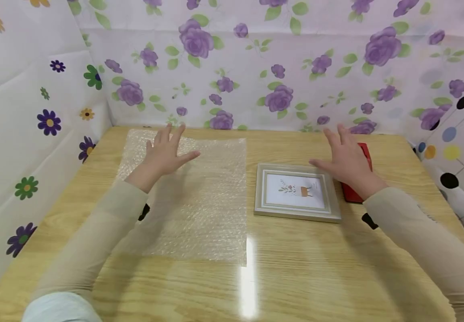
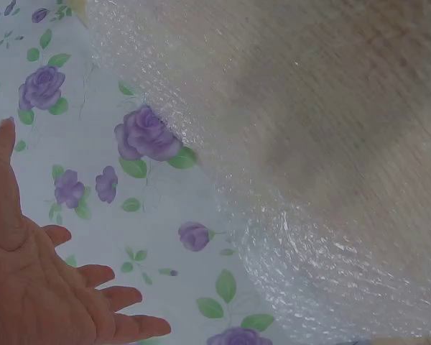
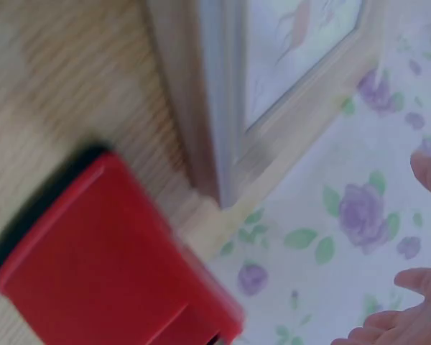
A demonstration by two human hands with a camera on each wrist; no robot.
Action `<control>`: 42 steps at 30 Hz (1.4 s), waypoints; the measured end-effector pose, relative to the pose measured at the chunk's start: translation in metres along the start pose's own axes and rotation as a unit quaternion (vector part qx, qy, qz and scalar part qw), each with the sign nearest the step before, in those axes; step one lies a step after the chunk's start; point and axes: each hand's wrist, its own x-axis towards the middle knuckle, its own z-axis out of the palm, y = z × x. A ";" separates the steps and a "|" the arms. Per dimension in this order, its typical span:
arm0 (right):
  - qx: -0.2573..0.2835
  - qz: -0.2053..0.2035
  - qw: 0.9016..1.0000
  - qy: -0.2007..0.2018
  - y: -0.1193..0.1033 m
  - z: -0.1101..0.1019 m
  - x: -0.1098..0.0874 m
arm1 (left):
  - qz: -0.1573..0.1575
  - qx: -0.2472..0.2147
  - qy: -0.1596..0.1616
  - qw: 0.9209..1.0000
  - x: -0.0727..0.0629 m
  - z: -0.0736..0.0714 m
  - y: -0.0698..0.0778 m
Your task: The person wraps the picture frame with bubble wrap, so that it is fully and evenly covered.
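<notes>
Both hands are raised over the worktop (image 1: 199, 295), fingers spread. The left grip (image 1: 161, 156) is wide, with its thumb pointing toward the right grip (image 1: 346, 161). Below it lies a see-through sheet of bubble wrap (image 1: 207, 201), spread flat; most of it stretches from under this grip to the right and back toward the person. The wood grain shows through the plastic, and light glints on it.

The right grip is wide too, its thumb held out toward the left. A picture frame (image 1: 292, 213) lies face up to the left of this grip and nearer the person, with the thumb tip near its far edge. Inside is a small picture (image 1: 295, 191) of a plant in an orange-brown pot. From the left grip, the frame is well to the right, just past the bubble wrap.

A red object (image 1: 351, 193) lies partly hidden below the right grip, to the right of the frame; I cannot tell what it is. Beyond both grips hangs a white cloth (image 1: 236, 58) with purple flowers. Beige sleeves (image 1: 421, 232) cover both forearms.
</notes>
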 end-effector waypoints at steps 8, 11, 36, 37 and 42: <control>0.049 -0.021 0.998 0.018 -0.035 0.005 0.001 | -0.009 -0.014 0.042 0.999 -0.020 -0.015 -0.024; 0.057 -0.023 0.998 0.027 -0.044 0.007 0.002 | -0.017 -0.032 0.049 0.998 -0.029 -0.019 -0.031; 0.213 -0.003 0.977 -0.008 -0.089 0.048 0.035 | -0.101 -0.151 0.011 0.983 -0.113 -0.009 -0.080; 0.218 -0.003 0.976 -0.010 -0.091 0.050 0.036 | -0.106 -0.149 0.012 0.983 -0.117 -0.008 -0.084; 0.237 0.004 0.971 -0.017 -0.096 0.062 0.044 | -0.127 -0.140 0.012 0.982 -0.137 -0.001 -0.098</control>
